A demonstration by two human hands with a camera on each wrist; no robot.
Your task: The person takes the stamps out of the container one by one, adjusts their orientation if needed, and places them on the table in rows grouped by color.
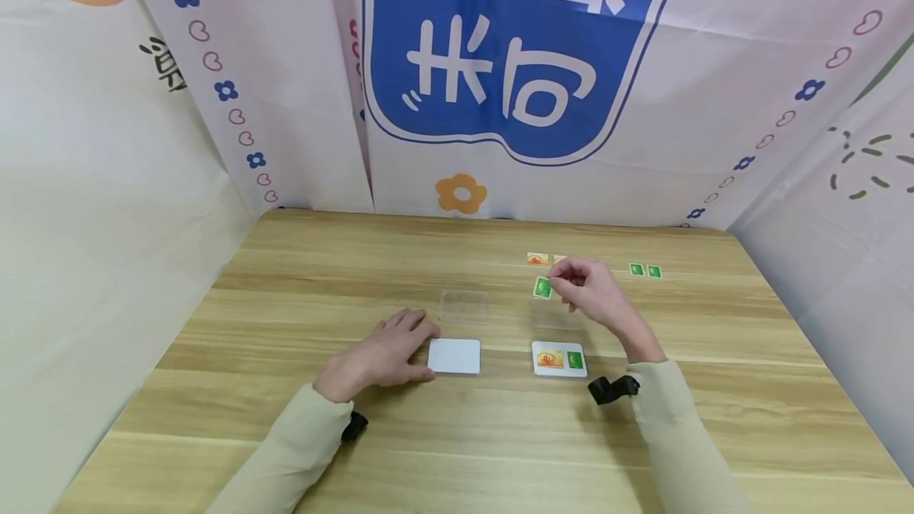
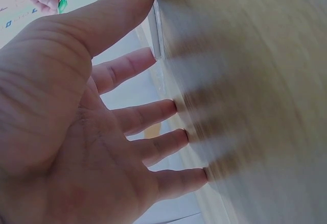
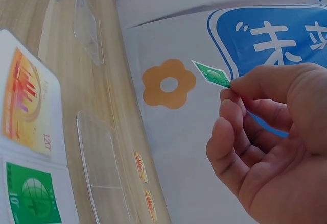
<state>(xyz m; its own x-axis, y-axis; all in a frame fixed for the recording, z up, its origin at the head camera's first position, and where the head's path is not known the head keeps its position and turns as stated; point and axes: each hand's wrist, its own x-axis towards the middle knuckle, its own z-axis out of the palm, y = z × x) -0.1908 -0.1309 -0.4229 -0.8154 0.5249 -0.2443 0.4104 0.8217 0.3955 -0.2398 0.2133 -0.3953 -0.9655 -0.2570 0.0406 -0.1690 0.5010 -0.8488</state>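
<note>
I see the right hand point(image 1: 591, 292) pinching a green stamp point(image 1: 543, 287), twelve o'clock from a rounded tray point(image 1: 559, 346) bearing two stamps point(image 3: 26, 101); left hand point(image 1: 385, 351) spread.

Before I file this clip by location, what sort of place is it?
Probably a small indoor booth set up for tabletop work: patterned sheeting hangs behind and beside a wood-grain table, where small stamps lie.

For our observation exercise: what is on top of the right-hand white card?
On the white card lie an orange stamp and, to its right, a green stamp. The surface beneath them is covered and cannot be seen.
</note>
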